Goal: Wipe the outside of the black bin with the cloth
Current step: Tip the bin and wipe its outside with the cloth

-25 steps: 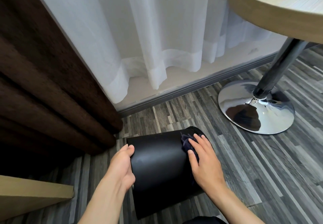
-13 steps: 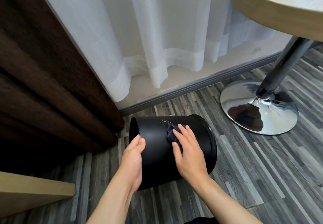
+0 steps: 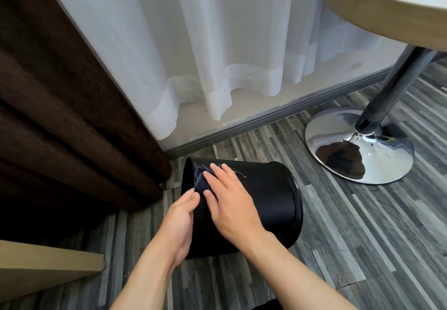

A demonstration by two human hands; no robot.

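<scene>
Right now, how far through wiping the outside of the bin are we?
Midway, as far as I can tell. The black bin lies on its side on the floor. The right hand presses the dark cloth against its wall at one end; the left hand steadies that rim. A pale streak remains, and the underside is hidden.

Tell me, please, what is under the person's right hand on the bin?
A dark cloth lies under the right hand, pressed against the outside of the black bin near its left end. Only a bunched edge shows beyond the fingers; the rest is covered by the hand.
</scene>
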